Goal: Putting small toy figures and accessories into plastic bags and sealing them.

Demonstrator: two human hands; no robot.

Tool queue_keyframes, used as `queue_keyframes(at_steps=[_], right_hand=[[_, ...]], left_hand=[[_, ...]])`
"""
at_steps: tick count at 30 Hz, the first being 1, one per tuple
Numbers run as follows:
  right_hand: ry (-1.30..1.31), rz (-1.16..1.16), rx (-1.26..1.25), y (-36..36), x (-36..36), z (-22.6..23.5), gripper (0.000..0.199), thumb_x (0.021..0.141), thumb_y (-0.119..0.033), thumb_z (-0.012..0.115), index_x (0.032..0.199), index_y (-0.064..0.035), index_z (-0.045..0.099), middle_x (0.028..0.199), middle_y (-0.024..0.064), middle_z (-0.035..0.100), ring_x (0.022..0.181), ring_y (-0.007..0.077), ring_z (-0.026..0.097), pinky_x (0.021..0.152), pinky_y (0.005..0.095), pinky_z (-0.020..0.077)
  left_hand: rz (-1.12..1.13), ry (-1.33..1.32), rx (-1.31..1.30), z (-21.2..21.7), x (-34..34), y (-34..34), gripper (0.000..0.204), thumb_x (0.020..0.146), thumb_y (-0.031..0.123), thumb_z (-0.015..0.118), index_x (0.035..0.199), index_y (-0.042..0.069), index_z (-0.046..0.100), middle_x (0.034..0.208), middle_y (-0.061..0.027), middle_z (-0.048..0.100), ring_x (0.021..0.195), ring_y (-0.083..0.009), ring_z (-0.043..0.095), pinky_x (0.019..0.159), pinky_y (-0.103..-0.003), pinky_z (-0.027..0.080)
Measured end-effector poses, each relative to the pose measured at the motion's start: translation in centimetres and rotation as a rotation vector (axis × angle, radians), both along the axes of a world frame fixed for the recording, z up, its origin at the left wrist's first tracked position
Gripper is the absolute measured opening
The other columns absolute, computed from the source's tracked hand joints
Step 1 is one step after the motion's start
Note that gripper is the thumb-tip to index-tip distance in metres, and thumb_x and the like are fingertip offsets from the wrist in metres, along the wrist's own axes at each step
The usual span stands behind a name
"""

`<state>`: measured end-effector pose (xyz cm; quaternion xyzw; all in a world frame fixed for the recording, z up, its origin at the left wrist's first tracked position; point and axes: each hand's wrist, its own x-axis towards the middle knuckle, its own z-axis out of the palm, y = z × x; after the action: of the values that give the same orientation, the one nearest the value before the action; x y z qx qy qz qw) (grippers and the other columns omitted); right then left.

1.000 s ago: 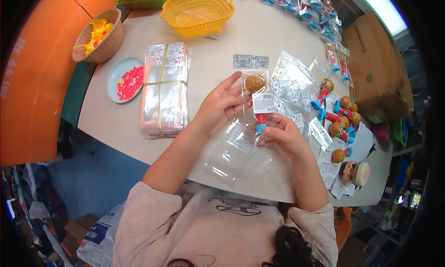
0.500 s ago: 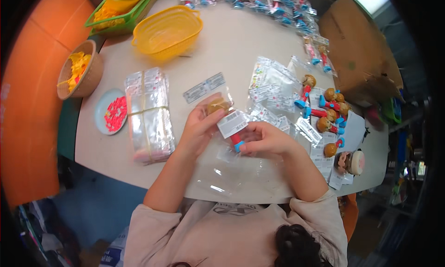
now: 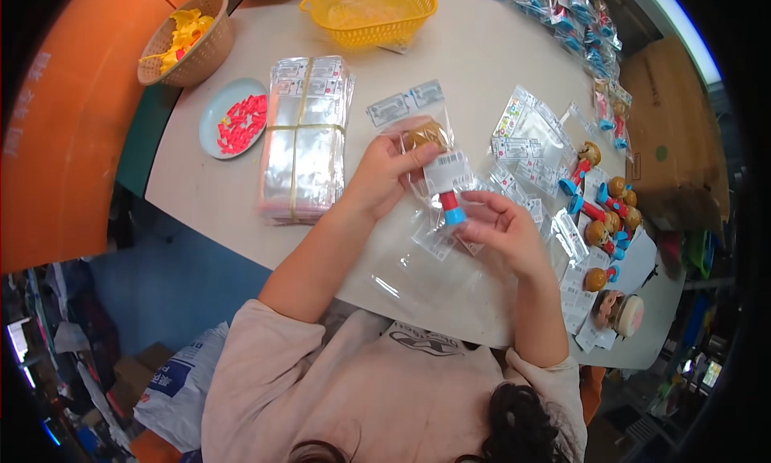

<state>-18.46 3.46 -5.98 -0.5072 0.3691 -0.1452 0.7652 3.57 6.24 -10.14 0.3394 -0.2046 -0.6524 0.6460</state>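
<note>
Fingers [image 3: 414,159] of left hand [image 3: 385,178] clamped on clear bag [image 3: 430,154] holding toy figure [image 3: 440,170]; right hand [image 3: 498,226] fingers pinch bag's near end, above worktop [image 3: 482,69], right of bag stack [image 3: 303,138].

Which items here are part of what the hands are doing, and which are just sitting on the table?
In use:
- left hand and right hand, both gripping the clear bag
- small toy figure inside that bag

Lying about:
- banded stack of empty bags
- loose toy figures
- yellow basket
- plate of red pieces
- tan bowl
</note>
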Motion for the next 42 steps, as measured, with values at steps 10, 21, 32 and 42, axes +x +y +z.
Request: queue_keyframes(at_steps=[10,21,32,42], right_hand=[[-0.099,-0.223,0.261,1.7,0.0,-1.7,0.03,0.095,-0.017,0.055,0.114,0.0069,0.056,0.103,0.0187,0.066,0.084,0.0221,0.069,0.071,0.0284,0.059],[-0.009,-0.373,-0.236,3.8,1.7,-1.7,0.023,0.094,-0.015,0.057,0.104,0.0049,0.062,0.089,0.014,0.068,0.076,0.0184,0.068,0.067,0.0263,0.0567],[-0.219,-0.313,0.395,3.4,2.7,-2.5,0.027,0.09,-0.008,0.062,0.113,0.0034,0.054,0.101,0.0146,0.067,0.078,0.0142,0.068,0.066,0.0222,0.0582],[-0.072,-0.394,0.18,5.3,5.0,-1.9,0.042,0.083,-0.004,0.07,0.12,0.0054,0.051,0.099,0.013,0.068,0.084,0.0165,0.067,0.07,0.0243,0.0564]], left_hand=[[0.061,0.088,-0.067,0.3,0.5,-0.6,0.04,0.086,0.008,0.067,0.122,0.002,0.051,0.108,-0.0068,0.062,0.098,-0.0154,0.062,0.085,-0.031,0.052],[0.158,0.002,-0.085,0.8,0.7,-0.3,0.041,0.08,0.002,0.072,0.116,0.007,0.054,0.103,-0.0054,0.064,0.095,-0.0168,0.064,0.079,-0.031,0.054],[0.14,-0.065,-0.074,1.3,0.4,-0.2,0.044,0.078,0.005,0.075,0.117,0.002,0.054,0.105,-0.0079,0.064,0.099,-0.0182,0.063,0.085,-0.03,0.053],[0.247,-0.263,-0.127,0.8,0.6,-0.2,0.034,0.075,0.009,0.08,0.103,0.002,0.062,0.091,-0.0036,0.066,0.081,-0.011,0.062,0.069,-0.024,0.049]])
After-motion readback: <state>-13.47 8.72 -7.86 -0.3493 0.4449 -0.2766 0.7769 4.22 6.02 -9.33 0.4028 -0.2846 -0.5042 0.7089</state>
